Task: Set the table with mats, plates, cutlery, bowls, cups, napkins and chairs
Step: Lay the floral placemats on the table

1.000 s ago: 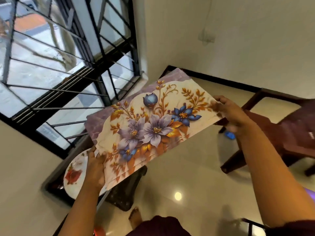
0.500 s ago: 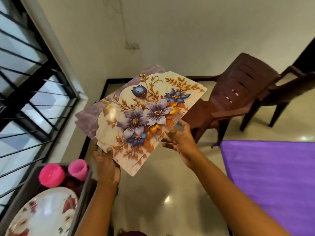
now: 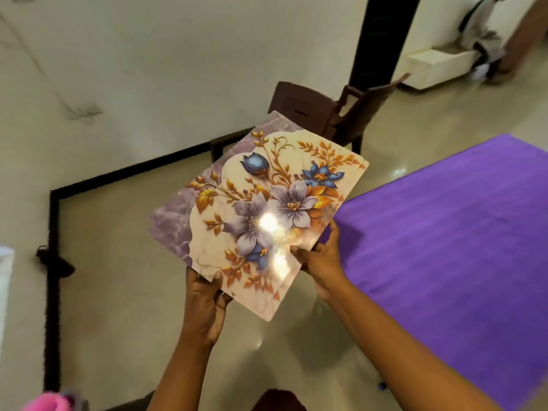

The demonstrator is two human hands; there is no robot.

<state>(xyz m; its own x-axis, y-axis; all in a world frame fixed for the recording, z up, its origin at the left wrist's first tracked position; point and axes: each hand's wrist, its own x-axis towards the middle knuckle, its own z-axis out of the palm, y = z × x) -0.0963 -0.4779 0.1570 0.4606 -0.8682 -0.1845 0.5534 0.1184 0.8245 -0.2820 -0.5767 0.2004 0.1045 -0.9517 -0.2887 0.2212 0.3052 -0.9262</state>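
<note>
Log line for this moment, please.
step: mats | left hand: grips floral mats | right hand: pinches mat edge | purple table: bare

Stack of mats (image 3: 267, 203) held mid-frame above floor, L hand (image 3: 204, 295) at near edge, R hand (image 3: 320, 259) at right edge. Table (image 3: 459, 247) just right of mats. Chairs (image 3: 335, 114) behind, by wall. Cup (image 3: 44, 401) bottom-left corner.

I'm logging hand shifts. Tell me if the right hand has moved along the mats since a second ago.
Yes. The right hand left the mats' far short edge and now holds the long edge close to the left hand, beside the purple tablecloth.
</note>
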